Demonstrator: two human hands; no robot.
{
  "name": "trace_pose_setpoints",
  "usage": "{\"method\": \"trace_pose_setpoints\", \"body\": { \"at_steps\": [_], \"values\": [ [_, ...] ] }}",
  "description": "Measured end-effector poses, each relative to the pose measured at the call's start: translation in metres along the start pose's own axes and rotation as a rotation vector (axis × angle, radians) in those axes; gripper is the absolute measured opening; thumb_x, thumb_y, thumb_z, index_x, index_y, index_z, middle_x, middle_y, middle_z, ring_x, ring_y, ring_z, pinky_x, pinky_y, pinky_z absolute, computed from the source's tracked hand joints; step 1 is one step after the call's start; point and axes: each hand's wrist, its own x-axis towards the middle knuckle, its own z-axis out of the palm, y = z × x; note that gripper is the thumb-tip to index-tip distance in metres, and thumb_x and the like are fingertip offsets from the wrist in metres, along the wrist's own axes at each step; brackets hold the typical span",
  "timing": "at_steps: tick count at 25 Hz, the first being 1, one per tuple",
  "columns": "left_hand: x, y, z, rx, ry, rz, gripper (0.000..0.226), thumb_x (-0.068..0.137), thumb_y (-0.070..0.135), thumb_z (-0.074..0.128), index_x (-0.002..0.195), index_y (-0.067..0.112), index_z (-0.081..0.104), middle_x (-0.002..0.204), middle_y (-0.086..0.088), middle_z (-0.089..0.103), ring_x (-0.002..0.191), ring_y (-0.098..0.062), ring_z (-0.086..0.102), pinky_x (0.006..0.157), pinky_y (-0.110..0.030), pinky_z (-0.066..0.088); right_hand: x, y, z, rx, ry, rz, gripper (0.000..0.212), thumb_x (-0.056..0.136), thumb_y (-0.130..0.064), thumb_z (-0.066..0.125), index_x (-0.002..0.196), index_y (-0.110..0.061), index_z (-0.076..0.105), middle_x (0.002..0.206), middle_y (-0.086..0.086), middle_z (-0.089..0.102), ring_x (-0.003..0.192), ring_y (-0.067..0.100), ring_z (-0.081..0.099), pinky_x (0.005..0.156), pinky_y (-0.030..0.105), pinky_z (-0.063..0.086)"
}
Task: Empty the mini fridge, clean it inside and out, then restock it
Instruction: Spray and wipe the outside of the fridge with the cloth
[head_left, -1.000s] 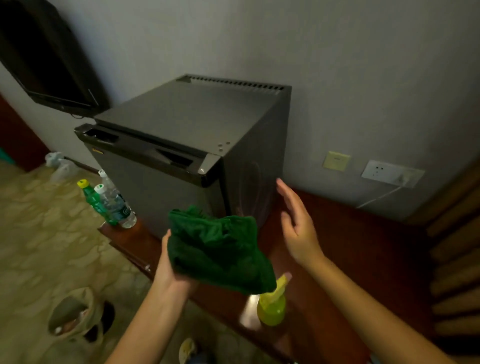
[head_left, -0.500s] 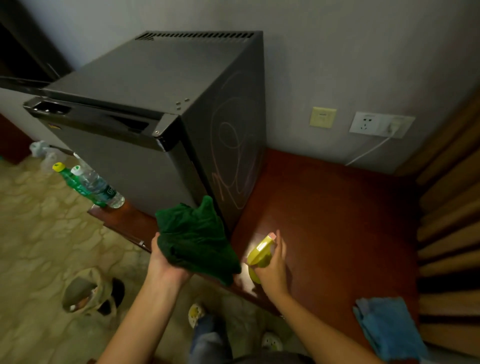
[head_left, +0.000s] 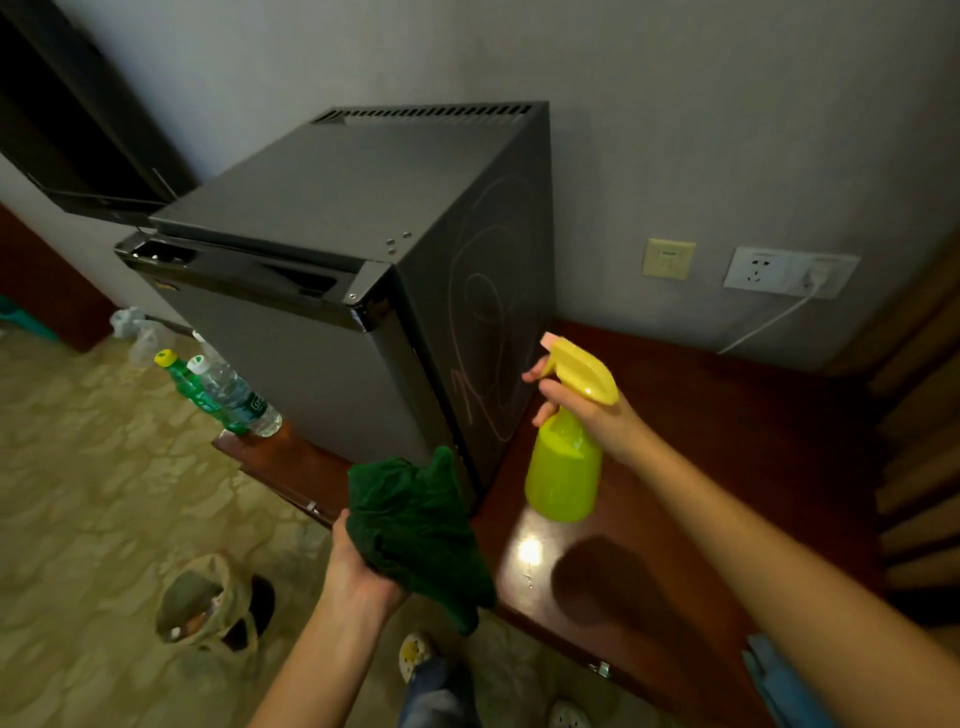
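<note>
- Holding the spray bottle in the right hand, fingers curled round its neck, one finger out front by the trigger; nozzle points left at the mini fridge
- left hand grips a bunched green cloth, low, just in front of the fridge's near bottom corner
- mini fridge is upright on the dark wooden surface, back to the wall, door closed; it lies ahead and left of both hands
- key relation: the side panel faces the nozzle, near it but apart; pinkish scribble marks run down that panel from above nozzle height to below it
- right hand is nearer the side panel; left hand with the cloth is nearer the front corner and door, so my read: spray first, then wipe with the left
- bottle hangs clear above the surface, its shadow on the wood below
- water bottles sit at the surface's left end beside the fridge door, well apart from the hands
- hidden: fridge inside not seen, cannot tell if it is emptied; bottles outside hint yes, only a guess
- trigger finger partly behind the spray head, cannot tell if it squeezes; no mist visible
- blue cloth cut off at the bottom right edge; bag on the floor, contents unclear
- fridge's far side and back out of view; scribbles faint, their reach toward the rear hard to make out
</note>
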Motion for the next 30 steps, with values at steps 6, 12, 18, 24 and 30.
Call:
{"method": "trace_pose_setpoints", "body": {
  "at_steps": [6, 12, 18, 24, 30],
  "values": [
    [-0.006, 0.0, 0.011, -0.003, 0.027, -0.023, 0.049, 0.095, 0.048, 0.041, 0.121, 0.011, 0.058, 0.109, -0.02, 0.061, 0.094, -0.04, 0.055, 0.09, -0.05, 0.036, 0.033, -0.045, -0.004, -0.226, -0.068, 0.039, 0.019, 0.095, -0.018, 0.056, 0.099, -0.037, 0.059, 0.076, 0.005, 0.062, 0.052, 0.021, 0.063, 0.055, 0.025, 0.051],
    [-0.011, 0.009, 0.005, 0.029, 0.015, -0.006, 0.042, 0.098, 0.04, 0.04, 0.107, 0.004, 0.061, 0.102, -0.019, 0.061, 0.091, -0.036, 0.055, 0.079, -0.048, 0.041, 0.053, -0.075, -0.055, -0.187, -0.027, 0.092, 0.039, 0.092, -0.028, 0.059, 0.129, -0.03, 0.049, 0.096, 0.007, 0.064, 0.055, 0.017, 0.064, 0.054, 0.026, 0.053],
    [-0.01, 0.009, 0.004, 0.03, 0.045, -0.003, 0.039, 0.097, 0.038, 0.041, 0.105, 0.005, 0.061, 0.1, -0.018, 0.061, 0.089, -0.035, 0.055, 0.084, -0.045, 0.04, 0.058, -0.068, -0.088, -0.222, 0.114, 0.147, 0.028, 0.095, -0.023, 0.054, 0.123, -0.027, 0.053, 0.082, 0.007, 0.056, 0.045, 0.012, 0.06, 0.05, 0.029, 0.053],
    [-0.01, 0.003, 0.001, -0.018, 0.043, -0.01, 0.043, 0.096, 0.042, 0.043, 0.111, 0.007, 0.061, 0.104, -0.019, 0.06, 0.091, -0.035, 0.055, 0.089, -0.045, 0.037, 0.012, -0.036, -0.072, -0.307, -0.012, 0.088, 0.037, 0.091, -0.016, 0.059, 0.125, -0.03, 0.052, 0.097, 0.008, 0.065, 0.052, 0.011, 0.064, 0.051, 0.023, 0.052],
    [0.006, -0.002, -0.015, -0.003, 0.047, -0.074, 0.048, 0.096, 0.043, 0.042, 0.133, 0.015, 0.053, 0.125, -0.015, 0.057, 0.097, -0.035, 0.056, 0.083, -0.047, 0.041, -0.031, -0.008, 0.0, -0.301, -0.224, 0.017, 0.029, 0.087, -0.019, 0.067, 0.111, -0.035, 0.061, 0.089, -0.007, 0.067, 0.057, 0.023, 0.066, 0.059, 0.031, 0.05]
  ]
}}
